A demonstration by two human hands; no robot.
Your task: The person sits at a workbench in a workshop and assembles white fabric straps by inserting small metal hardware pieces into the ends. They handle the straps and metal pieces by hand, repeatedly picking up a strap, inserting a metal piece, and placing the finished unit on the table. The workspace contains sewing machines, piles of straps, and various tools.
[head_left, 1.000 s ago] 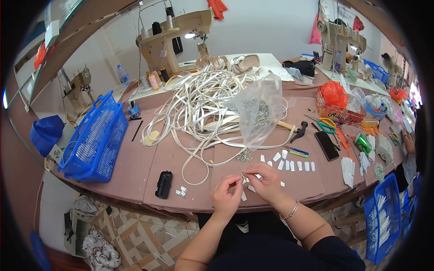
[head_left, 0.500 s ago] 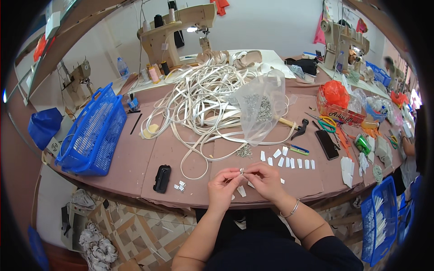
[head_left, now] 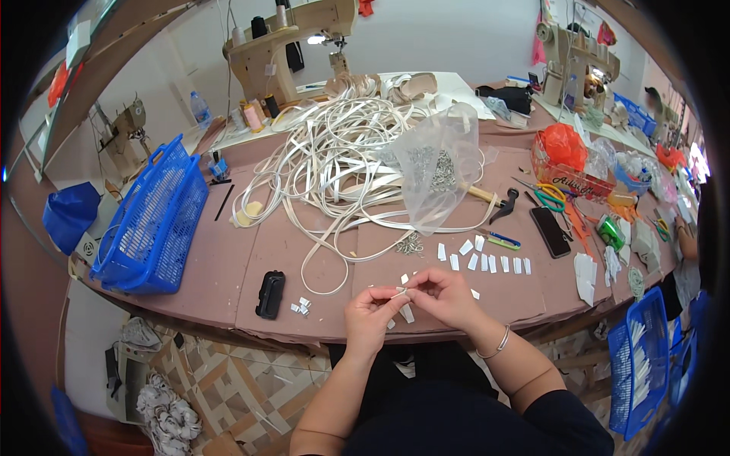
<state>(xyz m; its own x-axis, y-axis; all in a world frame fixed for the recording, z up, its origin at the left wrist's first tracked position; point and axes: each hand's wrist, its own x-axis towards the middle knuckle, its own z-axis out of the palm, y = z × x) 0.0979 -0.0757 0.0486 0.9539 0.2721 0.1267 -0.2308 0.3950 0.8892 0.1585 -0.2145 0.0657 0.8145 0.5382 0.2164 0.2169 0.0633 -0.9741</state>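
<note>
Above the near edge of the table, my left hand (head_left: 367, 321) and my right hand (head_left: 447, 302) meet fingertip to fingertip. Both pinch one small whitish piece (head_left: 401, 290), mostly covered by the fingers; its exact kind is too small to make out. A white strip (head_left: 408, 313) lies just under the hands. Beyond my right hand, several white tabs (head_left: 493, 264) are laid in a rough row. Small metal fittings (head_left: 411, 243) form a little heap past my fingertips. To the left lie a few tiny white folded pieces (head_left: 302, 306) and a black case (head_left: 270, 294).
Tangled cream straps (head_left: 334, 152) and a clear plastic bag (head_left: 437, 171) of metal fittings fill the middle. A hammer (head_left: 503, 204), scissors (head_left: 549, 196) and a phone (head_left: 550, 232) lie right. Blue baskets (head_left: 156, 220) stand left; another blue basket (head_left: 639, 365) is low right.
My fingers have shifted slightly around the small piece, with the right hand's grip a little higher. The whole view has tilted a little; the things on the table have stayed put.
</note>
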